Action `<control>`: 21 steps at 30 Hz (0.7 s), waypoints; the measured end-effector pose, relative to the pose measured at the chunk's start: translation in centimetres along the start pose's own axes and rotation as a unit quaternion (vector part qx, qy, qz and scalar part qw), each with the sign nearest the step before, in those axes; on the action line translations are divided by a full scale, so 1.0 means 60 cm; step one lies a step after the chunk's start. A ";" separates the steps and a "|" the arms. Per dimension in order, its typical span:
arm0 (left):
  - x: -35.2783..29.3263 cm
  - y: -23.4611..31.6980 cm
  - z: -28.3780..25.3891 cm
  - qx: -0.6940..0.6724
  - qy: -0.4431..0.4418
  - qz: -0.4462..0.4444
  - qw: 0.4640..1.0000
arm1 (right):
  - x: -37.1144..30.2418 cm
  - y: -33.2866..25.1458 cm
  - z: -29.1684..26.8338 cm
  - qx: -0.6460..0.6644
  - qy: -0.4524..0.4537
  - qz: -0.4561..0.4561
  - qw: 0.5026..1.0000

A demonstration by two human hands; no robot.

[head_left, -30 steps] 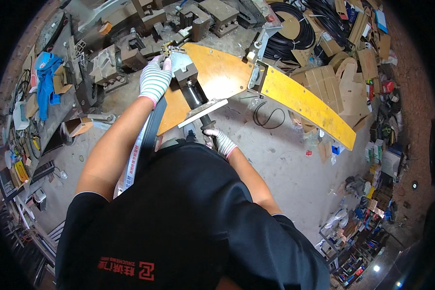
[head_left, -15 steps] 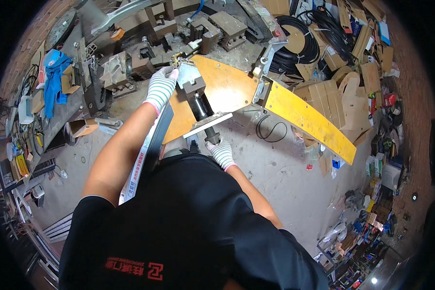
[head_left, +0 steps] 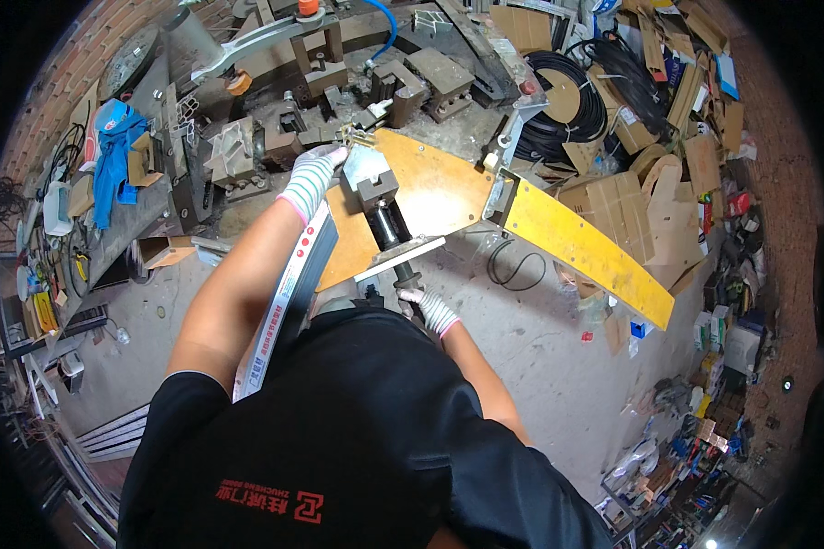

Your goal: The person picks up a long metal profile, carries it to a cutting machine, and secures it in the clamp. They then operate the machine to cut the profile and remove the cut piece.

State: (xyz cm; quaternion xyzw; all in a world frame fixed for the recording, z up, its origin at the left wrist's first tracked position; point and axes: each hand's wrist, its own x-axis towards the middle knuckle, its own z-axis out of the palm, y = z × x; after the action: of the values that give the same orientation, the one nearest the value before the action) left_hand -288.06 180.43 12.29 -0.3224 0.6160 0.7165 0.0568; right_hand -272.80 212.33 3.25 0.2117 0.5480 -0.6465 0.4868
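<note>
My left hand (head_left: 311, 181), in a white glove with green stripes, is closed round the upper end of a long metal profile (head_left: 288, 293) with a printed white film. That profile slants down past my left side. Beside its fingertips, a pale metal plate (head_left: 364, 165) lies against the clamp's steel jaw block (head_left: 376, 188). A black screw clamp (head_left: 390, 225) runs from this block towards me, through a light metal bar. My right hand (head_left: 433, 309), gloved alike, is closed on the clamp's turning handle (head_left: 410, 281); the thumb side shows, while several fingertips are hidden.
An orange-yellow plate (head_left: 439, 178) forms the machine's top, and a long yellow arm (head_left: 586, 247) extends right. Steel blocks (head_left: 441, 78) cover the bench behind. Coiled black hose (head_left: 558, 105) and cardboard (head_left: 613, 206) lie at the right. A thin black cable loop (head_left: 516, 265) rests on the floor.
The whole view has shifted slightly down. My right hand has changed its hold on the clamp handle, its fingers now wrapped lower. My left hand stays at the profile's end.
</note>
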 end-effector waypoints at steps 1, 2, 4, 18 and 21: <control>-0.004 -0.001 0.001 0.013 0.006 0.004 1.000 | -0.003 0.001 0.002 -0.009 0.010 -0.017 1.000; -0.008 -0.004 0.003 0.022 0.008 0.012 1.000 | -0.001 -0.005 0.000 -0.068 0.015 -0.016 0.997; -0.009 -0.006 0.003 0.065 0.012 0.069 0.995 | -0.004 0.001 0.008 -0.271 0.153 -0.118 0.943; -0.015 0.010 -0.004 0.185 -0.010 0.076 0.980 | 0.001 0.025 0.019 -0.411 0.249 -0.186 0.857; -0.008 0.011 -0.008 0.266 0.001 0.089 0.960 | -0.002 0.024 0.024 -0.365 0.262 -0.163 0.879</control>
State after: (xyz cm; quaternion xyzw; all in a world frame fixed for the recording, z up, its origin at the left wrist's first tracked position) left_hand -287.80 179.98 13.12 -0.2402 0.8107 0.5286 0.0759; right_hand -271.12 211.14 3.06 0.0889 0.8791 -0.3919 0.2561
